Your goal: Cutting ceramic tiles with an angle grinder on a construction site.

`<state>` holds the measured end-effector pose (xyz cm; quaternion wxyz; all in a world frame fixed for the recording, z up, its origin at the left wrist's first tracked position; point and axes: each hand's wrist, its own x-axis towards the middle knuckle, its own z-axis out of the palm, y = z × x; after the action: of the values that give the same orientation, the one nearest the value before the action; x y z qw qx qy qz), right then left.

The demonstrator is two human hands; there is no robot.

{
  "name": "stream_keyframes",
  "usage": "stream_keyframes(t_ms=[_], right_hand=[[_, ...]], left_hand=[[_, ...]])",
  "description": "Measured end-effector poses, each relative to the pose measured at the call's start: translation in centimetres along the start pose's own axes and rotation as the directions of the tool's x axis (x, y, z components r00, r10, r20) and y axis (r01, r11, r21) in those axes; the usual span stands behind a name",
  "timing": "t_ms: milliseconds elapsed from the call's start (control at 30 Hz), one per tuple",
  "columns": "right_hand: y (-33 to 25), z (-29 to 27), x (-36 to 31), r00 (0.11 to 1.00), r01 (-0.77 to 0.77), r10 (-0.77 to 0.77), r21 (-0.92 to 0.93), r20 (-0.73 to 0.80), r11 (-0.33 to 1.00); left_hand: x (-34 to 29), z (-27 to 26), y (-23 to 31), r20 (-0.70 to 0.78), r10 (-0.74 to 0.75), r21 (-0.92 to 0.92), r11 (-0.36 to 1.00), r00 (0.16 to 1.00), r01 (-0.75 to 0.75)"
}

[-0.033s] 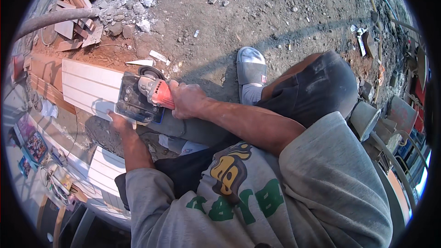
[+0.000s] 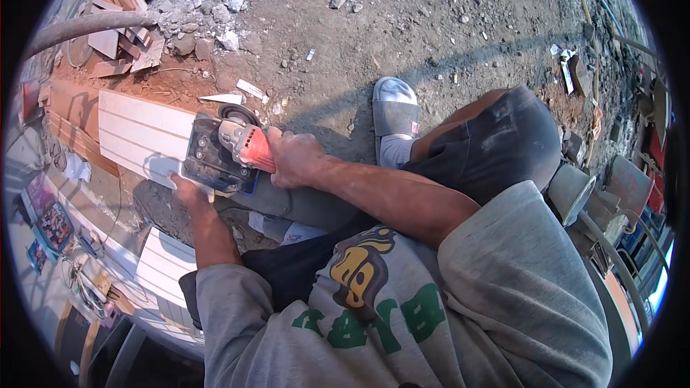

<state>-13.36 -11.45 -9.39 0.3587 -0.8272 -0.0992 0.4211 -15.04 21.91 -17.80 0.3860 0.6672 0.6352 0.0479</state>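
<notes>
My right hand [image 2: 296, 159] is wrapped round the red body of an angle grinder [image 2: 251, 147], with the forearm reaching in from the right. The grinder is fixed to a dark, bolted base plate [image 2: 208, 151] that rests across the right end of a long white tile with thin brown stripes [image 2: 140, 126]. A round disc edge shows at the plate's far side; the cutting edge below is hidden. At the tile's near edge, beside the plate, my left hand [image 2: 188, 188] grips with the thumb on top. Its other fingers are mostly hidden.
Another striped tile [image 2: 164, 266] lies near my left elbow. Broken tile pieces [image 2: 126, 25] are heaped at the far left, beside rubble [image 2: 208, 29]. My sandalled foot [image 2: 394, 108] stands right of the grinder. A chair [image 2: 571, 190] and clutter line the right side.
</notes>
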Motion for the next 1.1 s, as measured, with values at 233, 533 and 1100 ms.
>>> stream_keyframes(t_ms=[233,533,1100], right_hand=[[0.0,0.4,0.9,1.000,-0.006,0.006,-0.031,-0.011,0.999],[-0.6,-0.7,0.9,0.999,-0.040,0.040,-0.097,0.004,0.995],[-0.5,-0.1,0.9,0.999,-0.038,0.039,-0.097,0.001,0.995]], left_hand=[[1.2,-0.7,-0.9,-0.045,0.039,-0.044,0.998,0.998,-0.041],[3.2,0.2,-2.0,-0.178,0.097,-0.010,0.995,0.979,-0.100],[-1.1,-0.3,0.2,-0.180,0.061,-0.009,0.998,0.982,-0.063]])
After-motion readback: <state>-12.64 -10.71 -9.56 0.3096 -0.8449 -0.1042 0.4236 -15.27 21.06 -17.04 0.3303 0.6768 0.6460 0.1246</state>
